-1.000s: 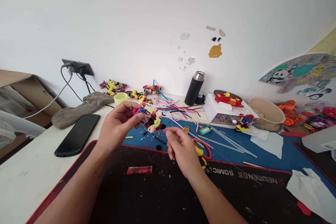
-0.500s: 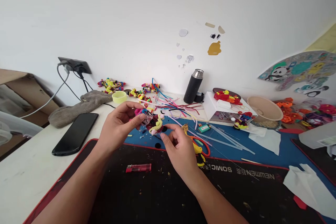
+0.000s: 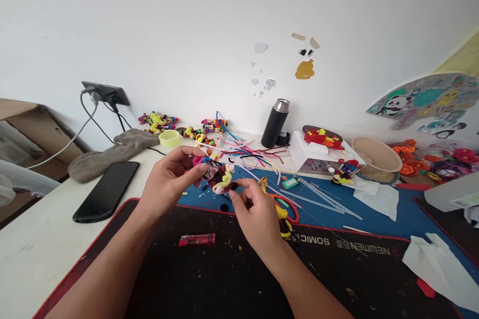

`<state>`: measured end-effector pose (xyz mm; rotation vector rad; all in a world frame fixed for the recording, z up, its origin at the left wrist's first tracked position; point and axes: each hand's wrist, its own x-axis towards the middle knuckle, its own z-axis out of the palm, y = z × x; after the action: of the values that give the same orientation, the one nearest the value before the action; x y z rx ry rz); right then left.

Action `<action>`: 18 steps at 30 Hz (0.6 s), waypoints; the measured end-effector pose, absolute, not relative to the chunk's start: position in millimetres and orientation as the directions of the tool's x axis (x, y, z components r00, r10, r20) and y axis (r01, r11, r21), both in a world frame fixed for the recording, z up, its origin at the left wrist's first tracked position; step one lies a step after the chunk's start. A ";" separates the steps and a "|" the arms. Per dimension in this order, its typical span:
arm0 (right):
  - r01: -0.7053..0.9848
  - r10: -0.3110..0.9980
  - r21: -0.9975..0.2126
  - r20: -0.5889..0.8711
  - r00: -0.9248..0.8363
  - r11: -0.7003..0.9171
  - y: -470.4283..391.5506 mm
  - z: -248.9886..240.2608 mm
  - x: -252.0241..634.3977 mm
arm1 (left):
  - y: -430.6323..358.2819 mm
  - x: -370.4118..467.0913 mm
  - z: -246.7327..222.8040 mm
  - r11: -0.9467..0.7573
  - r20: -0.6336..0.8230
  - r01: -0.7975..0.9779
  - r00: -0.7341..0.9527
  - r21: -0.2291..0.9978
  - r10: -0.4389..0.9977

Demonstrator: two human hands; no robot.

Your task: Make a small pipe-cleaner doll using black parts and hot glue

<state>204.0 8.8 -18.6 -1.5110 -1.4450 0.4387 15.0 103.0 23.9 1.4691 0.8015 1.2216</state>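
Between my hands, above the back edge of the black mat, is a small pipe-cleaner doll (image 3: 221, 177) with a pale face, a dark red body and yellow trim. My left hand (image 3: 175, 175) pinches its head end between thumb and fingers. At the other end, my right hand (image 3: 255, 209) has thumb and fingers closed on the doll's lower part, near a black tip. A red lighter (image 3: 197, 239) lies on the mat below. Just right of my right hand are yellow and orange scissors (image 3: 285, 215), partly hidden by it.
Loose pipe cleaners (image 3: 254, 152) lie behind my hands, beside a black thermos (image 3: 275, 123). A phone (image 3: 107, 192) rests at left, with finished dolls (image 3: 157, 121) by the wall. Clear glue sticks (image 3: 325, 197), tissue paper (image 3: 441, 271) and a beige bowl (image 3: 377, 155) are at right.
The doll has turned slightly in my fingers, and its lower end sits a little closer to my right hand. Both hands keep their hold in nearly the same place.
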 end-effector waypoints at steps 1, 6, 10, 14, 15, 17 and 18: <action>0.571 0.905 -0.803 0.357 0.231 0.171 8.5 -18.8 203.9 | 103.4 15.0 23.6 -0.255 0.276 -0.113 0.267 0.960 0.923; 0.599 0.888 -0.775 0.403 0.221 0.203 7.9 -20.2 203.8 | 105.1 14.7 22.0 -0.233 0.264 -0.138 0.275 0.963 0.925; 0.613 0.876 -0.759 0.429 0.221 0.218 7.5 -20.0 203.3 | 105.8 13.4 20.7 -0.209 0.245 -0.153 0.276 0.966 0.930; 0.614 0.871 -0.756 0.440 0.218 0.228 7.0 -19.5 202.8 | 106.3 12.2 19.0 -0.172 0.217 -0.177 0.272 0.969 0.937; 0.613 0.870 -0.756 0.443 0.218 0.231 6.9 -19.3 202.7 | 106.5 12.1 18.7 -0.164 0.211 -0.185 0.272 0.969 0.939; 0.607 0.868 -0.757 0.448 0.213 0.242 6.5 -19.0 202.6 | 106.9 12.3 18.1 -0.158 0.206 -0.195 0.262 0.968 0.943; 0.603 0.869 -0.758 0.449 0.209 0.247 6.4 -18.7 202.5 | 107.2 12.5 17.9 -0.158 0.206 -0.197 0.255 0.968 0.945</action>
<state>202.5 6.4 -18.7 -1.4512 -1.4885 0.3242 12.5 107.2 17.9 1.3281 0.7835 1.2087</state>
